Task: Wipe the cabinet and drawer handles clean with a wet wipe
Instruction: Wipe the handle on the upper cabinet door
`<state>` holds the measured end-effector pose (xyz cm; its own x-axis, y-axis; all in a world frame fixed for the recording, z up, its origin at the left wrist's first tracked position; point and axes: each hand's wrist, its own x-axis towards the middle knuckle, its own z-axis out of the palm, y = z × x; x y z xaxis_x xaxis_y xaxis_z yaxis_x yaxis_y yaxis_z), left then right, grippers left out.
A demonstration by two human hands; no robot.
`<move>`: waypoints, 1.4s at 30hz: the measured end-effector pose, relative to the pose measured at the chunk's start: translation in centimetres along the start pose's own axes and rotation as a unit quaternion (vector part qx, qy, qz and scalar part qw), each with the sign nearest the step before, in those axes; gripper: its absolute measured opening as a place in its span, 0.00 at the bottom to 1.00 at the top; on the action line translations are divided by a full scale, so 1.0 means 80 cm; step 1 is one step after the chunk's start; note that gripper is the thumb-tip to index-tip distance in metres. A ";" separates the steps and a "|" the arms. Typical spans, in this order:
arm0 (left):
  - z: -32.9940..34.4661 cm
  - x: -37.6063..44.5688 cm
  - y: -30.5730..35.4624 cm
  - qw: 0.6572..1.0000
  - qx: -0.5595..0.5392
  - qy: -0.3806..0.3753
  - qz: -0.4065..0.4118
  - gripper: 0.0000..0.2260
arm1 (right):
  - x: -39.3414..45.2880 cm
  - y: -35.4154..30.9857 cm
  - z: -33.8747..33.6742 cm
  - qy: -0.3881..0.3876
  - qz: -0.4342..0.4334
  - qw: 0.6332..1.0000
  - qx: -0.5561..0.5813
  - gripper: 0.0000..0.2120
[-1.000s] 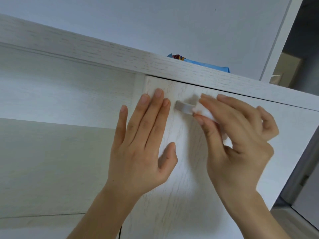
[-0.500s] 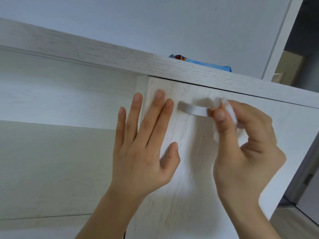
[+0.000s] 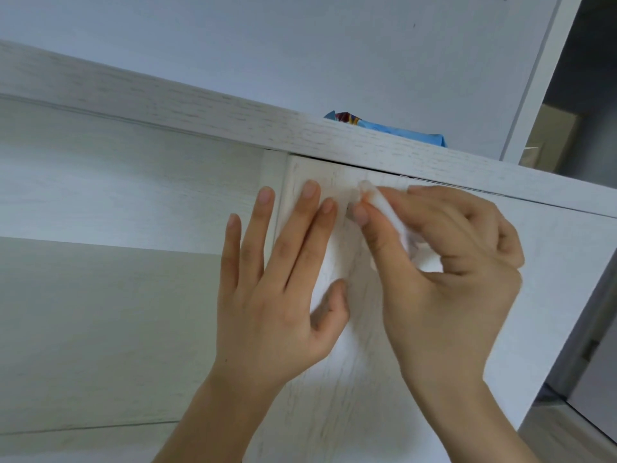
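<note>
Matt whitewashed wood-grain cabinet door; soft white cloth-like wet wipe.

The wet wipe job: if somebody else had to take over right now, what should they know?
Left hand: flat on the cabinet door, fingers straight, steadying it.
Right hand: pinches the wet wipe at the left end of the door's handle, which is almost fully hidden under the hand.
Done: this handle is being wiped; how clean it is cannot be told.
Left: finish it, then do any other handles, none in view.
</note>
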<state>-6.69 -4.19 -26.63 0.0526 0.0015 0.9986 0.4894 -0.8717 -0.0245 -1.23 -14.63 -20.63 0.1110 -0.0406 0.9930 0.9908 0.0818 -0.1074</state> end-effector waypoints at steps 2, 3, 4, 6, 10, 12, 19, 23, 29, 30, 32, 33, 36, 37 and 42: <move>0.000 -0.001 0.000 1.000 0.005 0.002 0.000 0.29 | 0.000 -0.004 0.002 0.015 0.016 1.000 0.003 0.08; 0.000 0.000 0.000 1.000 0.009 0.004 -0.001 0.29 | 0.000 -0.006 0.004 0.017 0.020 1.000 0.001 0.08; 0.000 0.000 0.001 1.000 0.013 0.006 -0.002 0.29 | 0.000 -0.007 0.006 0.016 0.023 1.000 -0.003 0.08; 0.000 0.000 0.001 1.000 0.021 0.009 -0.005 0.28 | -0.001 -0.008 0.007 0.007 0.022 1.000 -0.017 0.09; -0.002 -0.001 0.002 0.999 0.035 0.008 -0.002 0.27 | -0.011 0.003 -0.002 0.021 0.003 0.999 -0.040 0.08; -0.002 0.000 0.002 0.999 0.037 0.005 -0.002 0.27 | -0.015 0.013 -0.007 0.043 0.009 0.998 -0.043 0.05; -0.001 -0.003 0.000 0.999 0.043 0.001 0.006 0.26 | -0.017 0.048 -0.025 0.092 0.065 0.993 -0.041 0.06; -0.001 -0.002 0.000 0.999 0.035 0.000 0.003 0.26 | -0.017 0.063 -0.033 0.101 0.119 0.988 0.007 0.05; -0.001 -0.002 0.002 1.000 0.022 -0.004 0.002 0.26 | -0.006 0.074 -0.043 0.107 0.288 0.936 0.173 0.03; -0.001 -0.003 0.001 1.000 0.023 -0.005 0.002 0.26 | -0.004 0.075 -0.043 0.104 0.310 0.925 0.192 0.04; 0.000 -0.002 0.001 1.000 0.024 -0.003 0.002 0.26 | -0.002 0.075 -0.043 0.088 0.339 0.912 0.212 0.06; 0.000 -0.002 0.001 1.000 0.022 -0.003 0.001 0.26 | -0.002 0.074 -0.042 0.081 0.346 0.909 0.219 0.06; 0.001 -0.002 0.003 1.000 0.012 -0.002 -0.002 0.26 | -0.002 0.067 -0.043 0.063 0.348 0.906 0.233 0.09; 0.001 -0.002 0.003 1.000 0.011 -0.001 -0.003 0.26 | -0.004 0.065 -0.043 0.061 0.342 0.908 0.234 0.09; 0.001 -0.001 0.005 1.000 0.010 0.003 0.000 0.26 | -0.010 0.058 -0.043 0.077 0.268 0.941 0.194 0.06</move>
<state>-6.44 -4.50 -26.74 0.0465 -0.0009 0.9989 0.5070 -0.8616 -0.0244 3.51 -17.66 -22.07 0.6260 -0.0322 0.7792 0.6903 0.4877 -0.5344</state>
